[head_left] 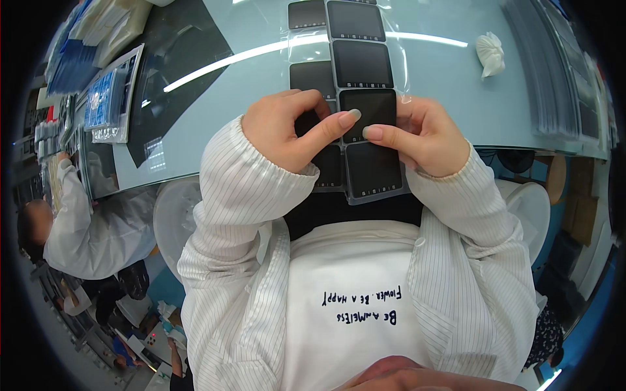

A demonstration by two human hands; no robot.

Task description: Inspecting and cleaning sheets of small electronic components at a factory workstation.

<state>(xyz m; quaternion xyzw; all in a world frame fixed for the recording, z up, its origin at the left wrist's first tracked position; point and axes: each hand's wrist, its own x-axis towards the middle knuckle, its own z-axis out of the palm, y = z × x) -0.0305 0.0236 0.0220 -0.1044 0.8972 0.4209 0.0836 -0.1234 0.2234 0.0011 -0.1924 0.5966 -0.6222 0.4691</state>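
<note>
Left hand [287, 127]: fingers curled, index extended rightward, tip pressed on dark square panel [368, 111]. Right hand [427, 137]: index pointing left onto same panel, remaining fingers gripping strip edge. Panel: matte black, rounded corners, grey border, one of a column in clear film strip [355, 65] lying over pale bench [450, 72] edge. Lower panels partly hidden behind both hands; thumb positions unclear

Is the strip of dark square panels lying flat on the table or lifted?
Partly lifted: the strip lies flat at its far end, while both hands, left and right, hold its near end past the table edge.
</note>
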